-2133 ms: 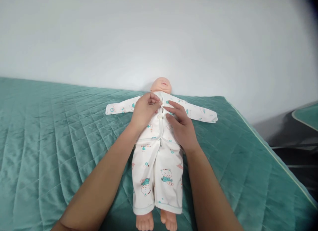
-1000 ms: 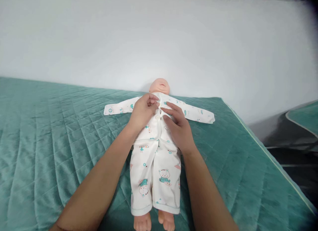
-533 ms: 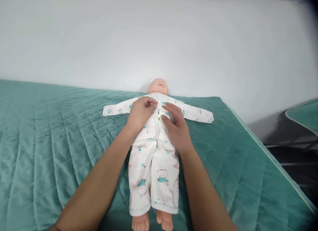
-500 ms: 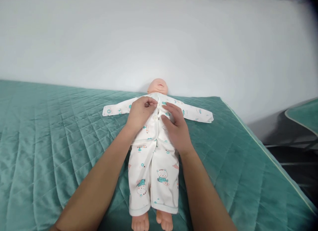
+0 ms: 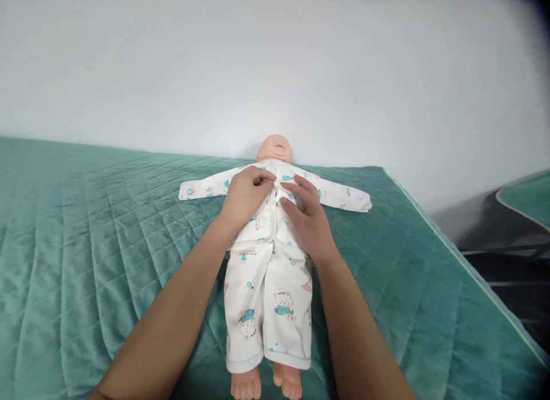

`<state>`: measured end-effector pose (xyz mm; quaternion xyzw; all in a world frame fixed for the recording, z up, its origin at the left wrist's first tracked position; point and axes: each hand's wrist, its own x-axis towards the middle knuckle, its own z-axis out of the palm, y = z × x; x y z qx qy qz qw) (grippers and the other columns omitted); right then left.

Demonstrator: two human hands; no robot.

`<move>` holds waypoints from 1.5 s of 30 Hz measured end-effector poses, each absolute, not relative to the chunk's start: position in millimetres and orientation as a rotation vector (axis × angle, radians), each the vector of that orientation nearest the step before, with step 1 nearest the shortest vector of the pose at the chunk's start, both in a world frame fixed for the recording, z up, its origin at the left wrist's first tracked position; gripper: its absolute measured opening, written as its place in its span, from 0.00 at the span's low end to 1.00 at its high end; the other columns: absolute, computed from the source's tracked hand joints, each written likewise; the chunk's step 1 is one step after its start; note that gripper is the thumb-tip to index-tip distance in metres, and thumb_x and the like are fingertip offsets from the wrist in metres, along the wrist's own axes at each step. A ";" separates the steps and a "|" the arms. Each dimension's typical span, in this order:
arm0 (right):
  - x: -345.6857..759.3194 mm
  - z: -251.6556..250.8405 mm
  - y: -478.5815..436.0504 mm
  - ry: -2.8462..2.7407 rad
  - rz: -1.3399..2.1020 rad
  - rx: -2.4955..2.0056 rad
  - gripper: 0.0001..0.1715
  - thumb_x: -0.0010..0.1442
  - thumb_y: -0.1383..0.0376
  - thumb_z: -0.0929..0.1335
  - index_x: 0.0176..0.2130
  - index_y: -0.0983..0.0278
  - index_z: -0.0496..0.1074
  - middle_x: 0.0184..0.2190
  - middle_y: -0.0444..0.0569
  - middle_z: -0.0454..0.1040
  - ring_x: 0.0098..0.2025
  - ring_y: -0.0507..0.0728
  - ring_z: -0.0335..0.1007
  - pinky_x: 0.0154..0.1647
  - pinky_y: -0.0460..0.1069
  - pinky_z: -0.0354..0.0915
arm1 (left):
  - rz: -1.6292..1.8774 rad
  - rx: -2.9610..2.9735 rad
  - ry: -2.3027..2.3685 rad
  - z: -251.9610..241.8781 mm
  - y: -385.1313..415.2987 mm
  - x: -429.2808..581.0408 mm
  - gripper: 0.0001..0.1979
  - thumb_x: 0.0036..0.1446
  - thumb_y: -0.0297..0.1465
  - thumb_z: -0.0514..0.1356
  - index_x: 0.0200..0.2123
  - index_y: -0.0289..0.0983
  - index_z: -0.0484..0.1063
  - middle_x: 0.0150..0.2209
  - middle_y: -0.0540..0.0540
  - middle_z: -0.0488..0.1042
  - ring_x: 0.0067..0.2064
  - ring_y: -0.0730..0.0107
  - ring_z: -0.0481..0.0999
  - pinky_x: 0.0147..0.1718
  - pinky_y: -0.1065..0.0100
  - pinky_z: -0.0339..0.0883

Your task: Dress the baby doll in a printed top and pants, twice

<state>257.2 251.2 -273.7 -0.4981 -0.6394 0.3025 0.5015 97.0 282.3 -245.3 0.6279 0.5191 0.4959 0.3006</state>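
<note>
A baby doll (image 5: 275, 149) lies on its back, head at the far side, bare feet toward me. It wears a white printed baby shirt (image 5: 262, 231) with long sleeves spread wide, and matching trousers (image 5: 286, 337). At the upper chest my left hand (image 5: 248, 192) is closed in a pinch on the shirt's front edge; whatever lies between the fingertips is hidden. My right hand (image 5: 311, 221) rests on the opposite side of the shirt front, fingers and thumb apart. Just below the left fingertips, a small pale fastener (image 5: 271, 203) shows on the front opening.
Under the doll is a green quilted cover (image 5: 129, 228), with a pale-piped edge running down the right. A white wall (image 5: 275, 67) stands behind the doll's head. At far right, another green-covered surface (image 5: 526, 199) sits above a dark area with metal bars.
Both hands stay at the upper chest with only slight finger movement. The whole view has shifted a little, so the doll appears slightly farther right.
</note>
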 end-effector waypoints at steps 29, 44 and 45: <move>256.0 -274.2 247.1 -1.671 0.645 -1.216 0.20 0.65 0.58 0.68 0.57 0.47 0.75 0.70 0.43 0.59 0.73 0.60 0.50 0.74 0.64 0.48 | 1.311 1.644 1.285 -248.6 283.5 92.5 0.09 0.57 0.30 0.62 0.40 0.40 0.82 0.40 0.47 0.79 0.42 0.67 0.75 0.47 0.65 0.67; 248.8 -271.1 242.6 -1.692 0.488 -1.268 0.16 0.67 0.58 0.67 0.53 0.52 0.75 0.67 0.49 0.62 0.69 0.64 0.58 0.69 0.66 0.58 | 1.302 1.586 1.289 -249.9 284.9 92.1 0.06 0.55 0.29 0.63 0.37 0.38 0.79 0.36 0.49 0.77 0.36 0.70 0.72 0.40 0.66 0.66; 248.3 -270.6 242.4 -1.690 0.473 -1.279 0.16 0.67 0.58 0.67 0.53 0.52 0.76 0.67 0.50 0.63 0.69 0.64 0.58 0.69 0.66 0.58 | 1.306 1.582 1.281 -250.6 285.4 92.1 0.06 0.55 0.29 0.63 0.37 0.39 0.79 0.36 0.49 0.77 0.36 0.71 0.72 0.40 0.67 0.66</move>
